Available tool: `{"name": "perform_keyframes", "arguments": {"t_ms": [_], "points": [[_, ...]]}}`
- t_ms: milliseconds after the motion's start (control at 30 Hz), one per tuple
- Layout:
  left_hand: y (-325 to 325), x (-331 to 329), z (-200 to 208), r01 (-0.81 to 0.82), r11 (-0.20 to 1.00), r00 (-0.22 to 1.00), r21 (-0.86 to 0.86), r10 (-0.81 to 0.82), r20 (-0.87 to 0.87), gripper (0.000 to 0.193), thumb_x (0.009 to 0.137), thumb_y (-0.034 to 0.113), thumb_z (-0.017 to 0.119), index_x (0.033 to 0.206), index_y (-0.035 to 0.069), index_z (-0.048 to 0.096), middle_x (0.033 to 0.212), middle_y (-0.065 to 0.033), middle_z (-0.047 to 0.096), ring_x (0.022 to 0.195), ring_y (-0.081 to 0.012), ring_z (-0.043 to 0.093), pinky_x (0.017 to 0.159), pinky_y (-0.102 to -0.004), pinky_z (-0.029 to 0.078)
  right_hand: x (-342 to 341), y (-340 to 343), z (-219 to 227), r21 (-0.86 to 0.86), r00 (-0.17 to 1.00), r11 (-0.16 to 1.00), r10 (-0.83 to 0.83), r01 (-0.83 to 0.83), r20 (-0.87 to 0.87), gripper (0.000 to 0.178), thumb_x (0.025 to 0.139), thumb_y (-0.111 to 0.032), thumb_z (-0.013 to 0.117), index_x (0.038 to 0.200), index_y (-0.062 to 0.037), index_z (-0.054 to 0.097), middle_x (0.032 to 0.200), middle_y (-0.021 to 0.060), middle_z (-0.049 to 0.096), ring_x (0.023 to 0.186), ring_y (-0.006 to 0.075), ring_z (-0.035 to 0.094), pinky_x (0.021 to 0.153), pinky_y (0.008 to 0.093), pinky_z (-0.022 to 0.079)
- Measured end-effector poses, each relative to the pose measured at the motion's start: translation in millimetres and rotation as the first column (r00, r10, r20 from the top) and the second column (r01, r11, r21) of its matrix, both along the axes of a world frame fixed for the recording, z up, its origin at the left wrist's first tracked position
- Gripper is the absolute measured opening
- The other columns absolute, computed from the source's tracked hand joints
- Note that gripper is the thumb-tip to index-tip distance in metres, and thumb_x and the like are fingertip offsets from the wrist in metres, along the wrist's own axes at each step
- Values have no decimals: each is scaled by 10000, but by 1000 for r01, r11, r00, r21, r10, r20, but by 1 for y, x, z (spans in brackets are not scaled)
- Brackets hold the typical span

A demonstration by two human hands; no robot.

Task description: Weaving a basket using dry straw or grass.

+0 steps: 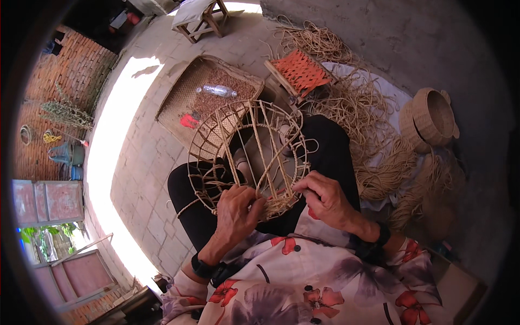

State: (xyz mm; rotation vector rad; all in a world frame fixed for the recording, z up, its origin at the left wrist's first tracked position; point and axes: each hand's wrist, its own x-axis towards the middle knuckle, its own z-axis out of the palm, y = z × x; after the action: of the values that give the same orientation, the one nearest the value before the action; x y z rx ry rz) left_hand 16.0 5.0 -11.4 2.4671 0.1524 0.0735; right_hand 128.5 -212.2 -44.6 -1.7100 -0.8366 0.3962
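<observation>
Tan tray (172, 112) holding bottle (220, 91) and bits (241, 81), hands (235, 212) (328, 201) at openwork basket (279, 205)

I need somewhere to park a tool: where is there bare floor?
Bare paving shows between the sunlit strip on the left and the woven mat and left knee. Right of the legs is crowded with rope and a round basket; the orange stool crowds the mat's right side. Left hand and right hand are at the basket frame's near side.

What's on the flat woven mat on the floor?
On the woven mat are a clear bottle, something red and many brown bits. The basket frame overlaps its near side, so whatever its cords cover can't be seen.
</observation>
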Motion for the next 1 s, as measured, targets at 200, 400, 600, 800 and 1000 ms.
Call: {"name": "perform_keyframes", "arguments": {"t_ms": [200, 400, 600, 800, 1000], "points": [[2, 1, -3, -7, 1000, 1000, -30, 7, 7, 128, 821, 147, 693, 772, 54, 621, 731, -110, 577, 719, -314, 558, 679, -418, 401, -2, 0, -2, -14, 998, 999, 39, -39, 42, 256, 819, 97, 574, 1035, -15, 655, 898, 121, 602, 802, 270, 643, 697, 327, 510], [0, 1, 0, -11, 999, 1000, 34, 11, 0, 163, 801, 154, 710, 744, 58, 591, 710, -102, 553, 714, -306, 546, 670, -416, 396, -4, -1, -3, -45, 986, 988, 149, -145, 79, 361, 778, 104, 575, 1098, -34, 668, 956, 121, 587, 804, 284, 644, 705, 335, 516], [-2, -1, 1, -17, 996, 1000, 84, 18, -18, 212, 776, 162, 719, 705, 50, 553, 708, -108, 530, 717, -308, 531, 666, -425, 392, -2, 1, -3, 13, 998, 999, 51, -52, 25, 307, 798, 110, 561, 1060, -21, 655, 905, 117, 592, 789, 268, 634, 699, 328, 506], [0, -3, -2, -2, 999, 1000, 43, 3, -12, 141, 770, 117, 699, 743, 22, 599, 696, -117, 534, 691, -293, 522, 641, -404, 395, 0, 1, 0, 3, 1000, 1000, 15, -15, -2, 243, 817, 107, 559, 1008, -19, 642, 872, 119, 598, 776, 267, 629, 686, 331, 499], [0, -2, -1, -11, 999, 999, -30, 10, -39, 144, 772, 106, 700, 749, 12, 593, 707, -128, 540, 707, -307, 532, 637, -413, 414, -2, 2, 0, -5, 1000, 1000, 20, -20, -8, 217, 823, 95, 596, 1000, -23, 640, 884, 117, 608, 779, 265, 634, 684, 329, 501]]}}
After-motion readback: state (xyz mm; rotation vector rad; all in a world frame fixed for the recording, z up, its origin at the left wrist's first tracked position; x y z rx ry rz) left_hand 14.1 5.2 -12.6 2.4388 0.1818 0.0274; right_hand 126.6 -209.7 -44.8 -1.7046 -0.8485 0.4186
